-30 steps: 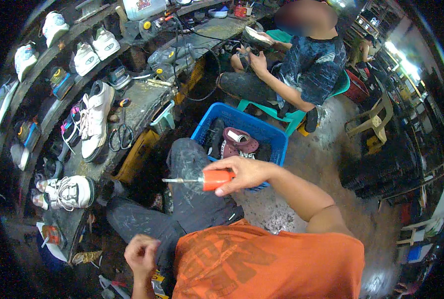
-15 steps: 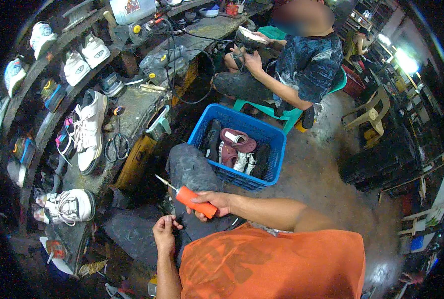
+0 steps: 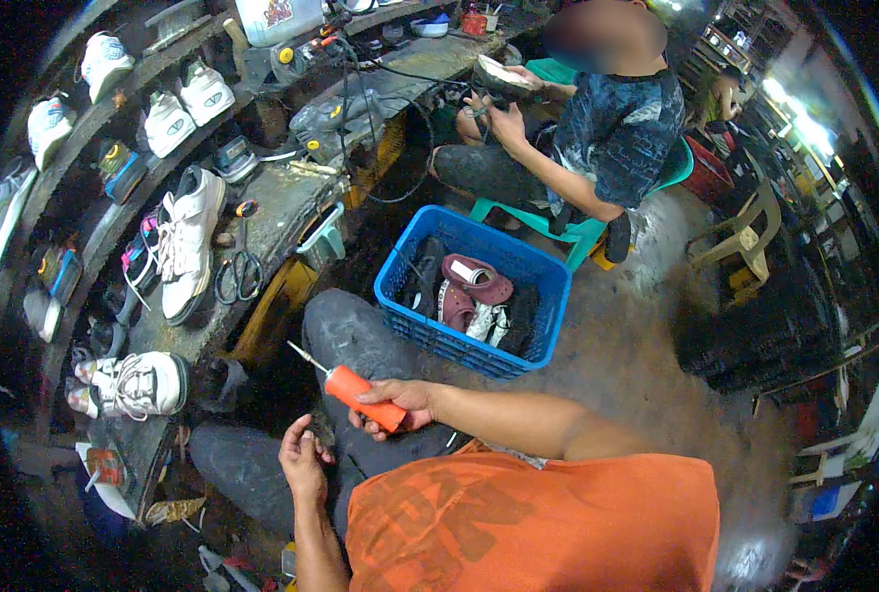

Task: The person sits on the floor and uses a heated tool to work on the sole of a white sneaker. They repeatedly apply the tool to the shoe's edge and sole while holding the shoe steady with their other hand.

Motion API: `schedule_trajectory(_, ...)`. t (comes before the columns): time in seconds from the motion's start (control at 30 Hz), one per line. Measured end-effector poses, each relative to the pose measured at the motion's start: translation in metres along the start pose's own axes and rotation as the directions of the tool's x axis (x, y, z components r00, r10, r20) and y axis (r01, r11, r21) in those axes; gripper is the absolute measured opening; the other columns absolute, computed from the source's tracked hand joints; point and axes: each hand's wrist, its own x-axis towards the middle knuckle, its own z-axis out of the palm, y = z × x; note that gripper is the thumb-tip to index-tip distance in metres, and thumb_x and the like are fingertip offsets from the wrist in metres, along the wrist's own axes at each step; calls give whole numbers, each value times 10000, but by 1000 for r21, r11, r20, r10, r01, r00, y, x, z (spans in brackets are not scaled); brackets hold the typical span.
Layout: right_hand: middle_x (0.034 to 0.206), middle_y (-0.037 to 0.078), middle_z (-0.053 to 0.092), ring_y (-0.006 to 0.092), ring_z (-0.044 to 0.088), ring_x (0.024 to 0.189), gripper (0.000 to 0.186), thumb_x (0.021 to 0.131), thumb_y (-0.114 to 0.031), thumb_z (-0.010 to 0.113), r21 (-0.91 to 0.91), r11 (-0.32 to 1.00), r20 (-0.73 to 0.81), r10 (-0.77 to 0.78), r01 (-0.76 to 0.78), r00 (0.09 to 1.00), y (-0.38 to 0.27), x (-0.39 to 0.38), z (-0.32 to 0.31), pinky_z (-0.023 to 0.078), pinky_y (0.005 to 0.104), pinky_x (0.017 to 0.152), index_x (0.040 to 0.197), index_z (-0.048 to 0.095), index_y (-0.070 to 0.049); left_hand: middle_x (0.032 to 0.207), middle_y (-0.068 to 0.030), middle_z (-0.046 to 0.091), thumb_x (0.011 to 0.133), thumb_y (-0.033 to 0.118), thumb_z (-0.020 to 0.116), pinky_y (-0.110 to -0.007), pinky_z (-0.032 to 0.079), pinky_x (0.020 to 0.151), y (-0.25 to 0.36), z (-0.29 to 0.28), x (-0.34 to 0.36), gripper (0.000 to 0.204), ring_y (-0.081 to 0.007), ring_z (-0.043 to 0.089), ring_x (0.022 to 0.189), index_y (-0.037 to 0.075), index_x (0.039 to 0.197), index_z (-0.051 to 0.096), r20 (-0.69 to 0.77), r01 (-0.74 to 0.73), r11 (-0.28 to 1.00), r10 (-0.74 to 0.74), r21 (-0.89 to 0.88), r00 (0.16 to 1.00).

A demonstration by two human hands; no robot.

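My right hand (image 3: pixel 400 403) is wrapped round the thick orange handle of an awl (image 3: pixel 353 389). The awl's thin metal shaft points up and to the left, over my dark trouser leg (image 3: pixel 356 331). Just left of it, my left hand (image 3: pixel 304 459) is held above my lap, its fingers curled in toward the thumb. Whatever those fingers may pinch is too small to make out. Nothing touches the awl's tip.
A blue plastic crate (image 3: pixel 474 360) of shoes and maroon clogs stands beyond my knees. On the bench at left are white sneakers (image 3: pixel 188 247), scissors (image 3: pixel 239 276) and another sneaker (image 3: pixel 144 385). A co-worker (image 3: pixel 607 128) sits ahead, holding a shoe (image 3: pixel 504 77).
Both my hands have shifted slightly left, the awl still in the right one. The left hand's fingers have loosened a little. The view has turned slightly.
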Motion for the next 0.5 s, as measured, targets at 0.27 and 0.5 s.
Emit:
schedule_trajectory(0.27,1004,80,652,160,651,761,469,979,-334,669,-25,997,116,80,-77,990,36,28,24,574,361,662,1326,422,-140,684,24,479,1033,132,554,-242,427,468,-5,-41,-36,283,-74,459,517,39,1300,552,-176,7,1000,-7,2,984)
schedule_trajectory(0.5,1038,88,668,175,671,749,465,1033,-416,557,-40,994,153,104,-99,983,76,69,41,588,369,653,1396,387,-178,868,-29,599,1006,97,594,-274,507,579,-18,-90,-70,367,-117,560,636,31,1355,501,-266,42,988,-82,-150,961)
